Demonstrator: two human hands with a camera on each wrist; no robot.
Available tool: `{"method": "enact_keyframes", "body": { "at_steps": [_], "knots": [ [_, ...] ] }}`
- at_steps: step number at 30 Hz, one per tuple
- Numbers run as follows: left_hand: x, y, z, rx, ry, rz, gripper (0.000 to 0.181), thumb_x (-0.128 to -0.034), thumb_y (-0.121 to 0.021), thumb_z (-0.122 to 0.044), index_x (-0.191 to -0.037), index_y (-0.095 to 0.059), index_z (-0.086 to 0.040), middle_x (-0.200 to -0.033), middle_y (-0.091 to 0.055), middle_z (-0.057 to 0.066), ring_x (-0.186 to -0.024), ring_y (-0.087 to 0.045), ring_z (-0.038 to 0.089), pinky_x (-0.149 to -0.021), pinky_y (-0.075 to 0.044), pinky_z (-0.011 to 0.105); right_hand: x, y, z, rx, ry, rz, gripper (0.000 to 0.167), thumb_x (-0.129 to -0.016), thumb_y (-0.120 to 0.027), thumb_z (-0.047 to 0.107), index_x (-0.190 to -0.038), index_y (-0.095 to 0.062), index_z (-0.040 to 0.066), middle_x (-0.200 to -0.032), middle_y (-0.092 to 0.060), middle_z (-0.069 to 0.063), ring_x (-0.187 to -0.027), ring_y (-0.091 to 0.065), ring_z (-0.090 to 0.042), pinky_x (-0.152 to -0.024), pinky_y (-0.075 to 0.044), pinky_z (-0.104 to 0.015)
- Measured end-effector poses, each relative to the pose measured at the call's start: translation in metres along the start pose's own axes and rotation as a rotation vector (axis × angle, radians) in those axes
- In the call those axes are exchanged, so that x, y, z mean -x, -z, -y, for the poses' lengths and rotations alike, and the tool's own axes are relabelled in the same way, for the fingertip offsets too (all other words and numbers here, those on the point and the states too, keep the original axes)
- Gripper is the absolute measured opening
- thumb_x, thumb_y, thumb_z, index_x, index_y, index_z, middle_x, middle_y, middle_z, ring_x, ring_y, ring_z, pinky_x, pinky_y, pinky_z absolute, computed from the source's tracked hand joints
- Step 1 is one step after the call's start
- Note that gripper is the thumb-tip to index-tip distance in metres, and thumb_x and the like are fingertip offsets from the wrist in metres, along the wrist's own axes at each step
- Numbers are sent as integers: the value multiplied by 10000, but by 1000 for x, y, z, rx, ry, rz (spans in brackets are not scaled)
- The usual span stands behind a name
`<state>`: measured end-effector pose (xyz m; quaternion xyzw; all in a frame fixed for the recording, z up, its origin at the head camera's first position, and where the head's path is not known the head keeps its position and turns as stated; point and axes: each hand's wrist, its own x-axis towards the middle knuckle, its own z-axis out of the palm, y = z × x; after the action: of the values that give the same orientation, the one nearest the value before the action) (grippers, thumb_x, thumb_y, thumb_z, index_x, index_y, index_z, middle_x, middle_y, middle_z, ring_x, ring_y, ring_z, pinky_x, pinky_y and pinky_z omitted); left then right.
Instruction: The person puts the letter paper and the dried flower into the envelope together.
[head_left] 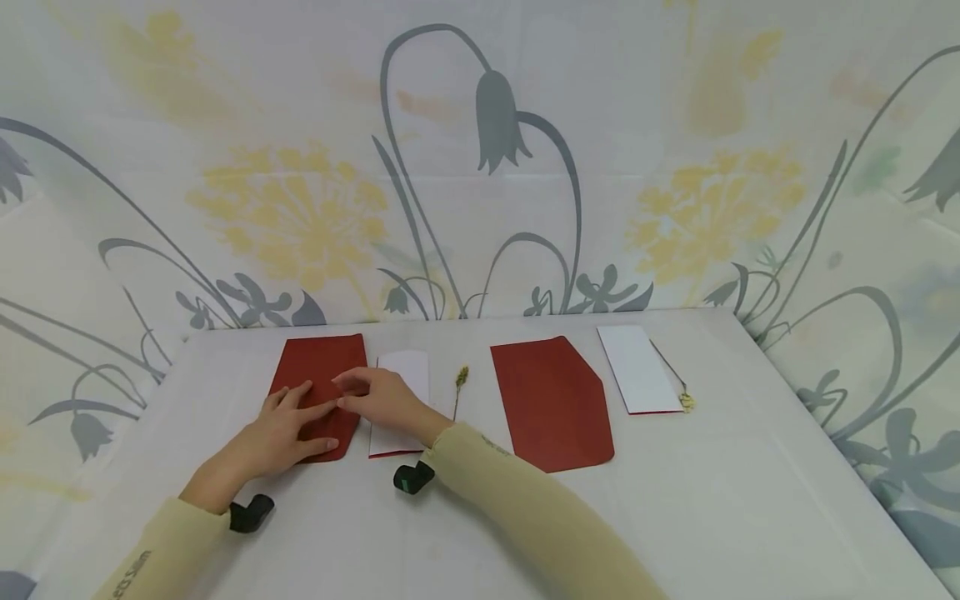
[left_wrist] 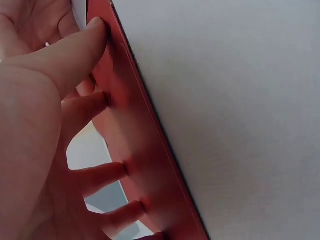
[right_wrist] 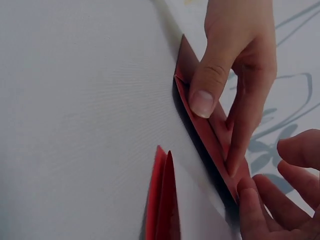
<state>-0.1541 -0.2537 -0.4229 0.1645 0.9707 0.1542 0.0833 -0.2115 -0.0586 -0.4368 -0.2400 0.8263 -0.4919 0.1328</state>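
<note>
A red paper envelope (head_left: 318,358) lies on the white table at the left. My left hand (head_left: 270,433) rests on it with fingers spread; in the left wrist view its thumb and fingertips press the red paper (left_wrist: 117,75). Beside it, my right hand (head_left: 382,400) is at the envelope's right side, fingers loosely bent near the left index fingertip. In the right wrist view, the right fingertips (right_wrist: 247,187) touch or nearly touch the red paper, with nothing visibly pinched. Partly under the right hand lies a white folded card (head_left: 408,364) with a red edge.
Right of that card lies a dried flower sprig (head_left: 461,377). A second red envelope (head_left: 555,400) lies at the table's middle right. Farther right are another white card (head_left: 637,367) with a red edge and a dried yellow flower (head_left: 686,402). A flower-print cloth (head_left: 450,208) hangs behind the table.
</note>
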Motion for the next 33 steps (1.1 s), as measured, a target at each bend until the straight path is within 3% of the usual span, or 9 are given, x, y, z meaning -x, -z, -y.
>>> {"method": "enact_keyframes", "body": {
  "at_steps": [7, 16, 23, 33],
  "knots": [
    [-1, -1, -2, -8, -27, -26, 679, -863, -753, -431, -1395, -567, -53, -1490, -331, 322, -1316, -239, 610, -816, -438, 751, -6, -4, 4, 39, 16, 17, 289, -956, -667, 178, -1243, -673, 147, -1144, -690, 73, -1029, -613, -14, -865, -478, -162],
    [-3, 2, -2, -50, -8, -35, 629, -864, -753, -386, -1390, -577, -89, -1467, -367, 301, -1285, -291, 608, -773, -464, 734, -5, -1, -8, -69, -42, 18, 299, -936, -689, 93, -1234, -672, 118, -1120, -688, 79, -969, -634, 18, -815, -492, -146],
    [-2, 7, -5, -107, -11, -85, 588, -857, -751, -336, -1347, -598, -50, -1413, -449, 278, -1232, -395, 549, -722, -516, 668, -3, 1, -7, -63, -54, 18, 290, -921, -701, 56, -1206, -684, 106, -1059, -707, 64, -945, -643, 7, -805, -494, -143],
    [-1, 5, -3, -60, 9, -119, 560, -875, -697, -258, -1364, -560, -22, -1408, -452, 271, -1208, -436, 544, -748, -497, 698, -5, 2, -6, -34, -55, 48, 308, -915, -720, 99, -1220, -677, 107, -1063, -717, 62, -959, -643, 13, -814, -488, -147]
  ]
}}
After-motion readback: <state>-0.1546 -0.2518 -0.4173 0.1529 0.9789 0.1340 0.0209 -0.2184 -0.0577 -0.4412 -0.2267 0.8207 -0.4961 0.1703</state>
